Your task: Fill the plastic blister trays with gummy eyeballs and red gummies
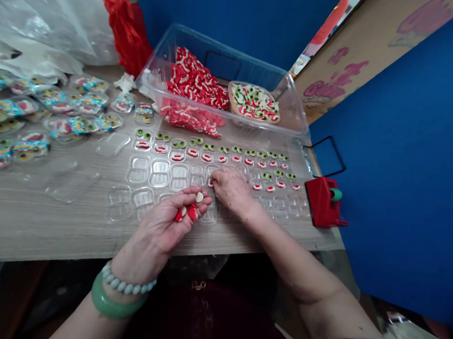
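Observation:
My left hand (168,218) is cupped palm up near the table's front edge and holds a few red and white gummy pieces (187,211). My right hand (231,188) rests palm down on a clear plastic blister tray (159,173), its fingertips pinched at a red gummy piece (211,183) in one of the tray's cells. The tray's far rows hold green eye candies (178,144) and red mouth candies (178,157); the near cells are bare.
A clear plastic bin (293,117) at the back holds a heap of red and white gummies (194,81) and a dish of mixed candies (254,102). Sealed candy packs (38,118) cover the table's left. A red tool (324,200) sits at the right edge.

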{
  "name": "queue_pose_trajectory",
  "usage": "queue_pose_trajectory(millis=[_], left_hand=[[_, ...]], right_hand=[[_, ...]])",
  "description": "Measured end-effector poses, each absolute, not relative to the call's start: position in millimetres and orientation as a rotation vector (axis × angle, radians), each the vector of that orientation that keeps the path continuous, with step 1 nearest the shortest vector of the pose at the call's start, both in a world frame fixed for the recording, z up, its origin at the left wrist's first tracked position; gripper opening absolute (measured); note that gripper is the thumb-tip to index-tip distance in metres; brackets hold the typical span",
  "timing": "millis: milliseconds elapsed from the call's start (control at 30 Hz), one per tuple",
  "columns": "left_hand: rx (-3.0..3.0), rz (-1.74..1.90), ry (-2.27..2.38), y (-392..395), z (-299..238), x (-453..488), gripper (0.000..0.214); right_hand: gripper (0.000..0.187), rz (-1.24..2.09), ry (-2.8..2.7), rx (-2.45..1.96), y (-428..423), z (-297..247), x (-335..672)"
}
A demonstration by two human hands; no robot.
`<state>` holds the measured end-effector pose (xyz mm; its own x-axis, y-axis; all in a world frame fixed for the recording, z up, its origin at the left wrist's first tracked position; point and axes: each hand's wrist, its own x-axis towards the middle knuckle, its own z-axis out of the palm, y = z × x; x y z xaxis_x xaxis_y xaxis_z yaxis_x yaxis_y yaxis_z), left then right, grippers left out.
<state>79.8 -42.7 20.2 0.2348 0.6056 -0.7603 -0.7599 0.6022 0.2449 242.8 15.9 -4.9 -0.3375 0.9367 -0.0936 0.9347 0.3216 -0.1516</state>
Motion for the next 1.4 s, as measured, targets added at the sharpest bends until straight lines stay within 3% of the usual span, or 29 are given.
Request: queue_pose_trajectory(millis=[167,400,567,733,1067,1233,1400], left_hand=[[-0.194,0.977,0.971,-43.8,19.9,79.4,0.022],[-0.047,1.013,0.942,-46.2,14.8,85.9,0.023],[0.046,1.024,0.899,-48.8,11.4,93.0,0.02],[0.073,0.951,0.83,-52.2,3.0,90.7,0.013],[0.19,0.868,0.983,-43.4,5.0,107.3,0.024],[0.156,0.83,0.959,-40.0,10.6,129.6,0.019],[-0.028,0.763,1.034,-39.2,21.2,143.6,0.017]], right_hand=[[0.022,0.443,-2.369,-1.646,6.4,-1.2,247.6],[0.011,1.081,-1.944,-1.372,-24.4,29.9,240.2],[0.01,0.965,-1.867,-1.326,-32.6,28.3,239.9],[0.017,0.638,-2.076,-1.236,-42.3,21.2,245.9],[0.027,0.886,-1.996,-1.166,-47.6,21.4,266.3],[0.02,0.823,-1.829,-1.404,-37.8,14.4,291.7],[0.017,0.453,-1.779,-1.848,0.7,1.9,342.5]])
